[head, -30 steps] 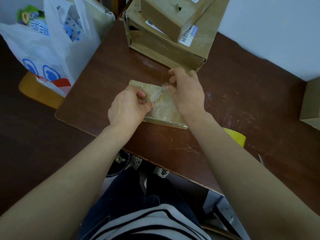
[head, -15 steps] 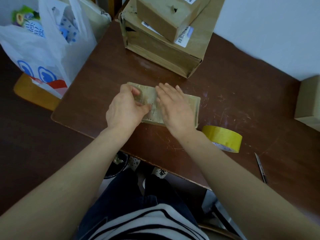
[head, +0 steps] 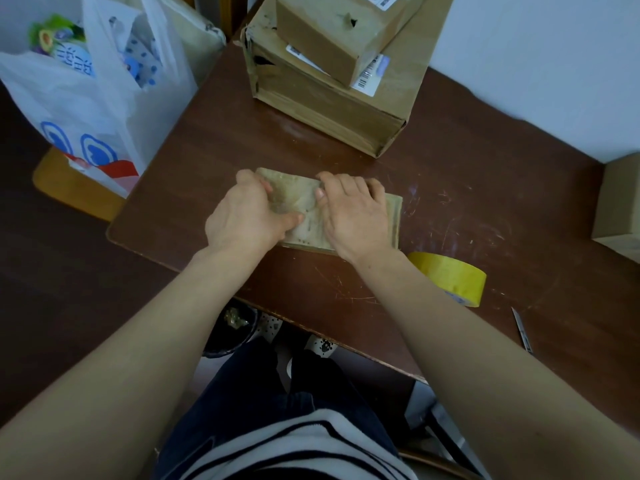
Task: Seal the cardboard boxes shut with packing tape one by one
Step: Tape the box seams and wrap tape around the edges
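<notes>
A small flat cardboard box [head: 304, 211], covered in glossy tape, lies on the brown table [head: 467, 188] near its front edge. My left hand [head: 246, 216] grips the box's left end, fingers curled over the far edge and thumb on top. My right hand [head: 356, 216] lies palm down on the right half of the box's top, its fingers reaching the far edge. A yellow roll of packing tape [head: 450, 275] lies on the table just right of my right forearm.
Two cardboard boxes are stacked at the table's back, a large one [head: 346, 119] with a smaller one [head: 332, 39] on top. Another box [head: 620, 209] sits at the right edge. A thin cutter [head: 521, 329] lies front right. A white plastic bag [head: 86, 98] stands left of the table.
My right hand came back from the box's far corner and now lies flat on its top, farther right. My left hand stays on the left end. The tape roll is uncovered.
</notes>
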Motion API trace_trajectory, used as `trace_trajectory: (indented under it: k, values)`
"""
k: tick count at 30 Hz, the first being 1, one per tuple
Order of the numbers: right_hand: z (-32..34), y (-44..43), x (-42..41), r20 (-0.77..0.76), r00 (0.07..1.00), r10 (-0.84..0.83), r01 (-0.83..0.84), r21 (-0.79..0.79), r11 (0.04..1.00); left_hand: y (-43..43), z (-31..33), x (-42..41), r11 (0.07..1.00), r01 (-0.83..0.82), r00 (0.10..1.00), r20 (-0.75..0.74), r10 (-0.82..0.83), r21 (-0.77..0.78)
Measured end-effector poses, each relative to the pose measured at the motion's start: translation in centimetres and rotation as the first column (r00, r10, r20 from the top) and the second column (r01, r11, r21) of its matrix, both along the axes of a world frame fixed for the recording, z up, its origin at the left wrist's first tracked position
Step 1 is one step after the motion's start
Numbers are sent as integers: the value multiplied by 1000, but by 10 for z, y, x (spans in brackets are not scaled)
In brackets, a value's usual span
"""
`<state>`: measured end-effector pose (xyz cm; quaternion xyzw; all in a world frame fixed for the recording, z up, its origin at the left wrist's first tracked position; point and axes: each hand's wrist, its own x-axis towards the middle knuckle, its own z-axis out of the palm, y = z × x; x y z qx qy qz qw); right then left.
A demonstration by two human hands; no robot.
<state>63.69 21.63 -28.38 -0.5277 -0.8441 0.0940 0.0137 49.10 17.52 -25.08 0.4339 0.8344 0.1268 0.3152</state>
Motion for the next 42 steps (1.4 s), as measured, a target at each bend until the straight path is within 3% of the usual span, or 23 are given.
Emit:
trace_trajectory:
  k: [3,5,7,10,12,15,19,21,22,24,25,27,29,35,39,42]
  values:
    - [0,0,-1,5,1000,7,-7,-2,1000,-8,6,-6,997,65,993,-99,-70,-50]
    - [3,3,1,-41,999,1,-3,-42,999,-16,7,-3,969,209,950,-263,-169,132]
    - [7,7,3,-163,986,-42,21,-125,992,-22,4,8,829,478,847,-404,-346,291]
    - [11,11,5,-284,950,-129,71,-207,976,-30,-14,25,622,781,573,-466,-674,61]
    - [10,11,5,-196,976,-91,57,-172,983,-37,-29,24,579,816,500,-489,-715,-12]
    - [4,11,6,-131,989,-63,43,-152,987,-46,-27,13,552,833,489,-496,-718,23]
    - [3,13,7,-175,984,-43,21,-127,992,-73,-22,-5,549,834,511,-459,-726,59]
    - [7,14,9,-374,919,-128,60,-188,980,-80,-19,-12,547,829,531,-472,-704,115]
    - [11,14,10,-500,841,-208,102,-231,967,-77,-14,-9,557,811,566,-473,-675,177]
    - [15,17,11,-587,761,-276,183,-214,960,-55,-6,5,568,781,616,-476,-628,260]
    - [15,18,10,-525,807,-271,221,-157,963,-40,-6,13,573,790,598,-480,-642,217]
    - [9,18,11,-230,937,-263,264,-30,964,-17,-13,28,570,821,509,-489,-709,28]
    - [2,14,11,-30,954,-299,297,-50,954,-12,-29,33,554,827,409,-573,-710,-97]
    - [-3,11,10,36,954,-298,297,20,955,-30,-31,17,479,878,318,-714,-624,-28]
    - [-3,10,10,26,958,-287,287,4,958,-57,-24,0,465,882,408,-611,-679,72]
    - [-2,12,8,25,959,-282,282,8,959,-42,-17,10,509,857,460,-572,-679,85]
